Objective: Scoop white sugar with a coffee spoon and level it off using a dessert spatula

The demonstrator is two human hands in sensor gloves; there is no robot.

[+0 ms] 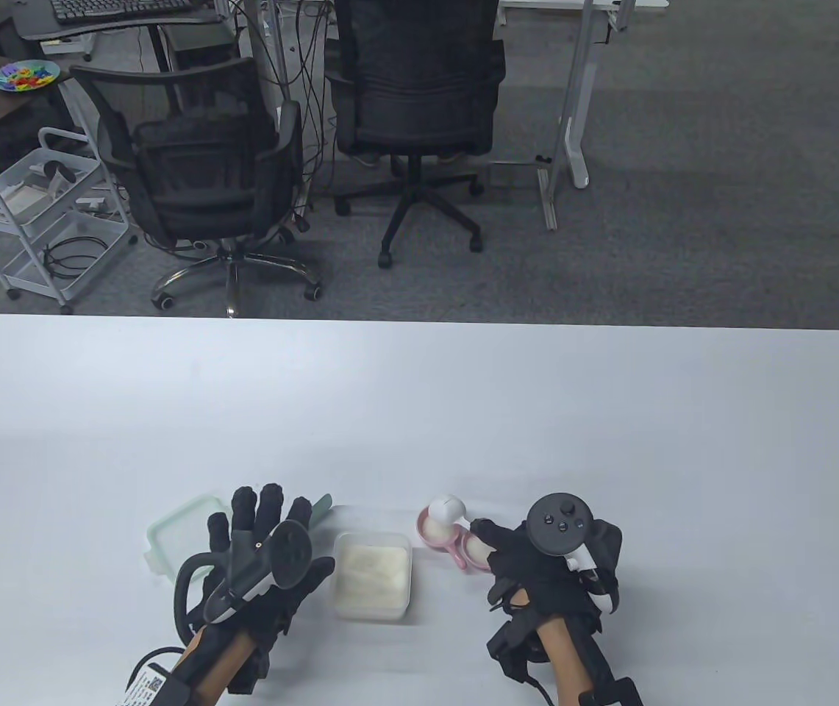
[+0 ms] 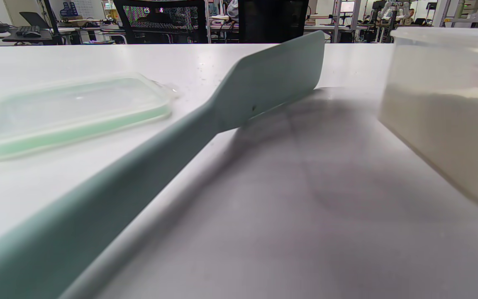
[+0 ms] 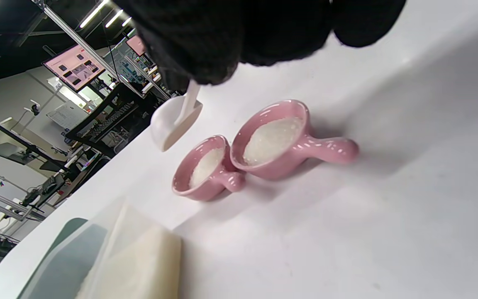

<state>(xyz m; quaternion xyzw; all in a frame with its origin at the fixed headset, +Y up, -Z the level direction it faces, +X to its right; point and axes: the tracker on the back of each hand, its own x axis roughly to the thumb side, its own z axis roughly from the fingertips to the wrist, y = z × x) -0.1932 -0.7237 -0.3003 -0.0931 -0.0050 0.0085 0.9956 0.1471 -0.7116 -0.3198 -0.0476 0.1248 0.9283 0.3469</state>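
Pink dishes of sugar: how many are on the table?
2. Both sit touching, right of the sugar container: far pink dish under the white spoon, near pink dish beside the right hand.

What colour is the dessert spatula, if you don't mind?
Muted grey-green; the dessert spatula shows best in the left wrist view.

Spatula [image 2: 264,83]: handle runs off the left wrist view's bottom-left corner; from above only the blade tip shows past the left hand [image 1: 261,548].
Left grip: under the glove, contact cannot be told.
Spoon [image 3: 174,120]: handle vanishes into the right hand [image 1: 529,562].
Sugar box [image 2: 446,104]: cropped at right, blurred.
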